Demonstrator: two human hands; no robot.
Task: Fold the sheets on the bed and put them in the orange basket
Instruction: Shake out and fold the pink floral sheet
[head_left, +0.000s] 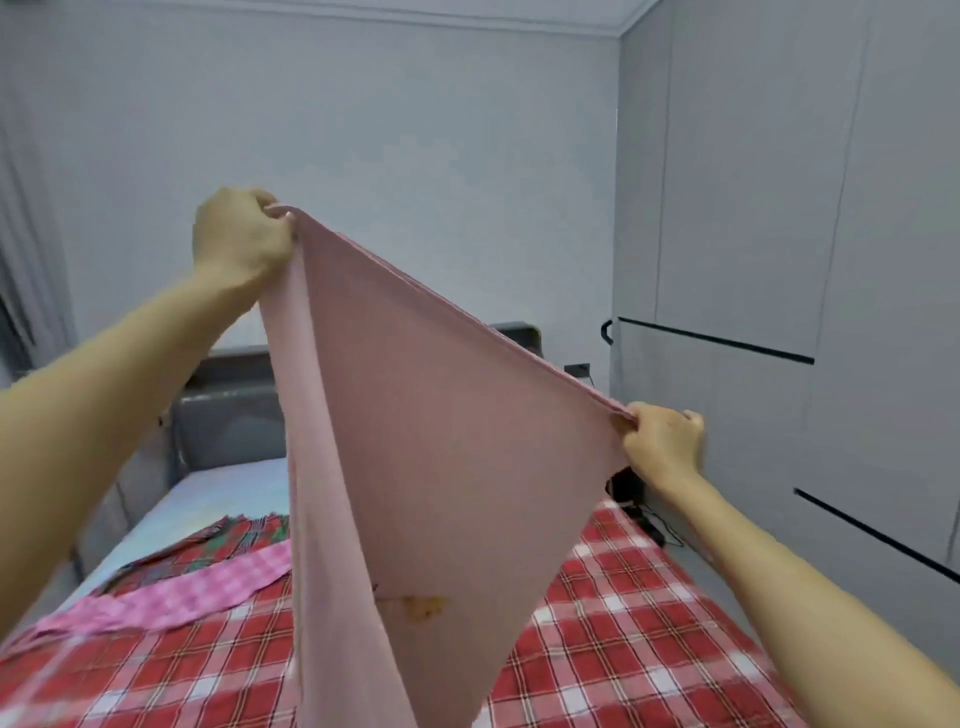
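A plain pink sheet (431, 457) hangs in the air over the bed, stretched along its top edge between both hands. My left hand (239, 239) grips one corner, raised high. My right hand (662, 441) pinches the other corner, lower and to the right. The sheet has a small orange mark near its lower middle and drops down out of view at the bottom. On the bed lie a red plaid sheet (623, 634), a pink checked sheet (197, 592) and a red-green plaid sheet (218, 540). No orange basket is in view.
The bed (218, 488) has a grey padded headboard (228, 415) against the far wall. A grey wardrobe (779, 260) with black handles fills the right side. Dark cables (649, 525) lie on the floor between bed and wardrobe. A curtain hangs at the left edge.
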